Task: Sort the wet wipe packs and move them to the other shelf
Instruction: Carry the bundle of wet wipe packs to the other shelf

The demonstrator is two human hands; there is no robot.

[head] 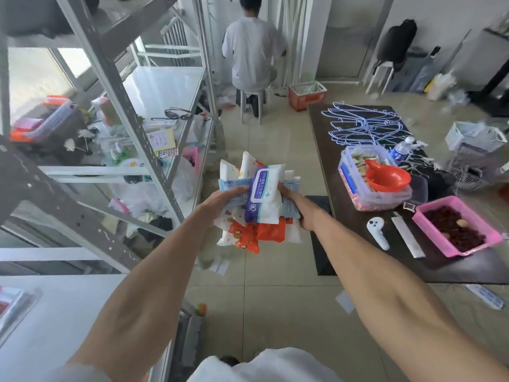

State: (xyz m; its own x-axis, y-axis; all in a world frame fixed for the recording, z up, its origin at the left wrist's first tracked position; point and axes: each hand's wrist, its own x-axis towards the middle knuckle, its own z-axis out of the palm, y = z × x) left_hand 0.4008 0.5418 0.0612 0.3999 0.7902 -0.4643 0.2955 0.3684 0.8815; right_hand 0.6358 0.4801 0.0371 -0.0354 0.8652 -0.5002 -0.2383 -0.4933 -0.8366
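Beside the metal shelf (pixel 154 150), both hands (pixel 220 199) (pixel 296 205) clasp a mixed stack of wet wipe packs (pixel 263 199), apparently mid-carry, unshelved.

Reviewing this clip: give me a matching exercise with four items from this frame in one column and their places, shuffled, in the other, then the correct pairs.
Things
1. wet wipe packs
2. sunglasses
3. red funnel
4. wire hangers

Places
A. lying on the dark table's far end
B. held between the left hand and the right hand, above the floor
C. on a level of the metal shelf at the left
D. on top of the clear lidded box

Pairs: 1-B, 2-C, 3-D, 4-A
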